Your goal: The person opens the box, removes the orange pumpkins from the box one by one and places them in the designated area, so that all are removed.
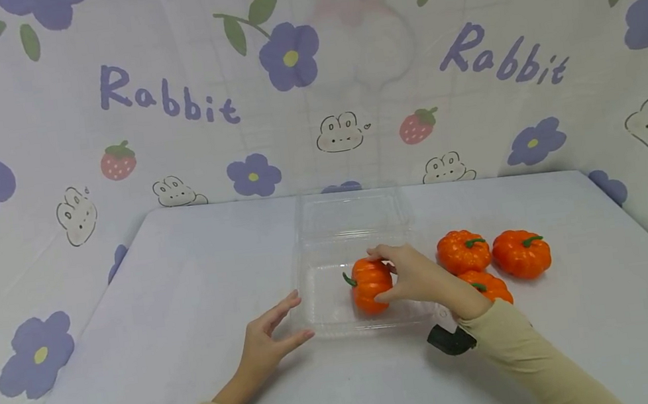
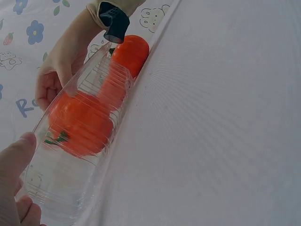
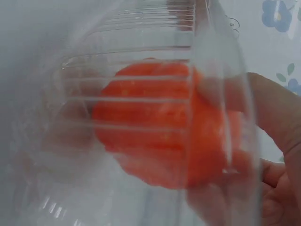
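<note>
A small orange pumpkin (image 1: 370, 287) with a green stem lies on its side in the clear plastic container (image 1: 324, 295). My right hand (image 1: 413, 275) grips it from the right, thumb on the near side and fingers over the far side. Through the ribbed clear wall, the right wrist view shows the pumpkin (image 3: 150, 122) with the thumb and fingers around it. My left hand (image 1: 262, 345) is at the container's left edge, fingers and thumb spread apart. Its thumb (image 2: 21, 150) is by the rim in the left wrist view; whether it touches is unclear.
The container's clear lid (image 1: 352, 215) lies folded back behind it. Right of the container sit three more orange pumpkins: one at the back (image 1: 463, 251), one farther right (image 1: 522, 254), and one partly behind my right forearm (image 1: 492, 286). A printed cloth (image 1: 186, 151) hangs behind the white table (image 1: 188, 277).
</note>
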Demonstrator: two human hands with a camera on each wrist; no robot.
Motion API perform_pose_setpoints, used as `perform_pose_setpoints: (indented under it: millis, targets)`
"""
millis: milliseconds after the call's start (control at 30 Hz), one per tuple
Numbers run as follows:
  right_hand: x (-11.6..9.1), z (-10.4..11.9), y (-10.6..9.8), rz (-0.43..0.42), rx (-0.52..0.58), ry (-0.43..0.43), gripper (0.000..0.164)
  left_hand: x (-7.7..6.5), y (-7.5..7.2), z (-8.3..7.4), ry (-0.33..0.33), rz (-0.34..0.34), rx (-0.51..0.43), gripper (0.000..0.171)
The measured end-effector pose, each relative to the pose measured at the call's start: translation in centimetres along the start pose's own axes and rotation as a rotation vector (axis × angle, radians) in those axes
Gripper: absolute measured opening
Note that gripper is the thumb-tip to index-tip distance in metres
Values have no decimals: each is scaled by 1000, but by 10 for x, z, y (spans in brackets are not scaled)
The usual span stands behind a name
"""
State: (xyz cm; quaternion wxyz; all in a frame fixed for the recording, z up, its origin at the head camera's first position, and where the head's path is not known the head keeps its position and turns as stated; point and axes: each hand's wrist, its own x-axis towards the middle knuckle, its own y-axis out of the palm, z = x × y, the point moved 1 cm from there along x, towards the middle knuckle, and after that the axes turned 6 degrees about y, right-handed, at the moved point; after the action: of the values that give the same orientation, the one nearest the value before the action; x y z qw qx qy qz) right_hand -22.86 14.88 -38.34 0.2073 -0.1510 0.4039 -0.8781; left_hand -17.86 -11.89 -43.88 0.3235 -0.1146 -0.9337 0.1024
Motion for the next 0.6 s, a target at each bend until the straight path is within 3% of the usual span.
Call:
perform_pose_setpoints:
  millis: [200, 467, 600]
  targets:
    - [-11, -9, -2, -49, 135, -7, 39, 0, 1, 3, 18, -2, 1, 47]
    - [-28, -18, -6, -161, 320, 8, 41, -8, 2, 31, 5, -14, -18, 49]
    - [-34, -19, -13, -199, 376, 0, 41, -7, 2, 34, 32, -17, -11, 49]
